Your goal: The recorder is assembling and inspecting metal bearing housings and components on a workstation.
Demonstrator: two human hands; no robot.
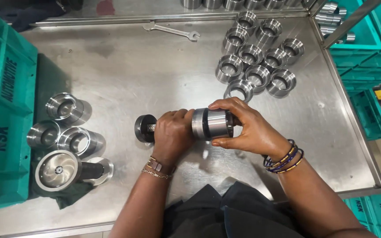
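Far left edge of the frame: a teal plastic crate [5,110], inside hidden from this angle. Just right of it, on a dark cloth [45,75], three flanged steel cups [62,107] standing mouth-up, and below them a polished steel cone on a black handle [58,170] lying on its side. Upper middle, an open-ended spanner [170,31] flat on the steel table [133,75].

Centre of the frame: left hand [173,134] wrapped fully shut around the shaft of a black-knobbed tool [145,128], knob poking out to the left. Immediately right and touching, a grooved steel sleeve [212,124] held level just above the table, seemingly seated on the same shaft. Right hand [252,128] cupped around the sleeve's far end, fingers curled over the top, thumb beneath.

Judged as a fitting or checking step, sleeve on tool. For any further sliding or turning: sleeve kept square to the shaft, firm hold on the left, lighter fingertip hold on the right.

Upper right, a tight cluster of similar steel sleeves [256,61] standing mouth-up. Beyond the table's edge, more teal crates: one at the top right corner [360,39] with steel cylinders, one at the right edge [371,121] with small metal parts, too small to identify.
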